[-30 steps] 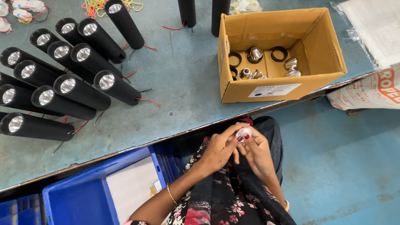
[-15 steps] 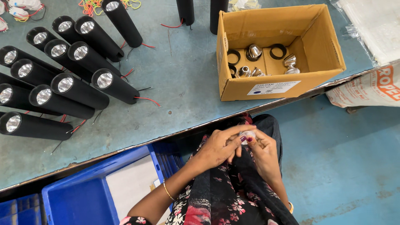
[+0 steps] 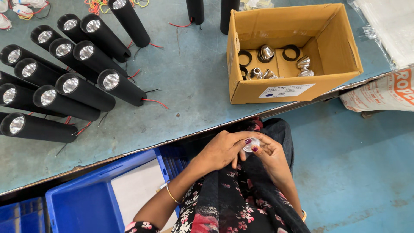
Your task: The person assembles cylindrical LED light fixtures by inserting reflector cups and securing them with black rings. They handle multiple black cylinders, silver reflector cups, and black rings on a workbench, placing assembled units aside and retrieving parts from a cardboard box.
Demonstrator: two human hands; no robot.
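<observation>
Over my lap, below the table edge, both hands meet around a small round clear lens piece. My left hand curls over it from the left, thumb and fingertips on its rim. My right hand supports it from the right, fingers pinching the same piece. Most of the piece is hidden by my fingers. A cardboard box stands on the table just above my hands, holding several silver cone reflectors and black rings.
Several black tube lamps with silver reflectors and red wires lie on the blue-grey table at the left. A blue plastic crate sits under the table edge at lower left. A printed white sack lies at the right.
My hands stay together on the small piece in my lap, fingers shifting slightly around it. The view has drifted a little; nothing on the table has moved.
</observation>
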